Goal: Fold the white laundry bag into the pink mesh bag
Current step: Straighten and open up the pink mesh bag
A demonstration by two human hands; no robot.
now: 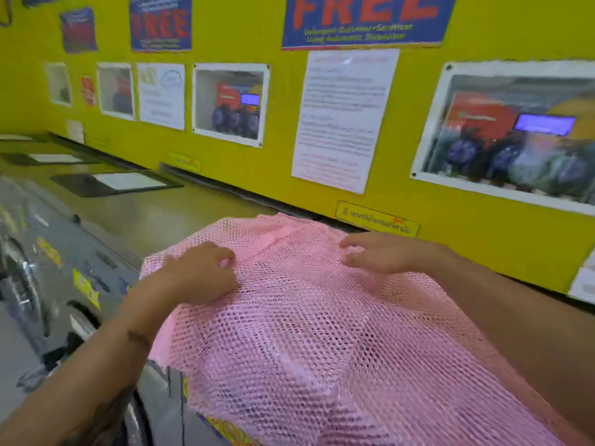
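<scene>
1. A yellow wall (257, 43) fills the view from 9 o'clock round to 3 o'clock. It carries blue posters (367, 20) with red "FREE" lettering, white printed sheets (344, 117) and framed pictures (230, 103); most of the small print is too blurred to read.
2. A long grey-green counter (154, 214) runs along the foot of the wall, from 9 o'clock toward the centre. Two dark-edged panels (112, 183) with white sheets lie flat on it.
3. The pink mesh bag (306, 333) is spread over the near end of the counter, covering the centre and reaching down to 5 o'clock. Its far edge lies just short of the wall, and its left edge hangs over the front of the counter.
4. Machine fronts (48, 268) with yellow stickers show below the counter at 8 o'clock, blurred.
5. The left hand (199, 272) rests on top of the mesh at 10 o'clock of the bag. Its grip is clenched on the netting, fingers curled in and bunching a little of it.
6. The right hand (383, 252) lies on the mesh at 1 o'clock of the bag, near the wall. Its fingertips press and pinch the netting, so this grip also grasps the pink mesh bag.
7. A yellow warning sticker (376, 218) sits on the wall just beyond the right hand.
</scene>
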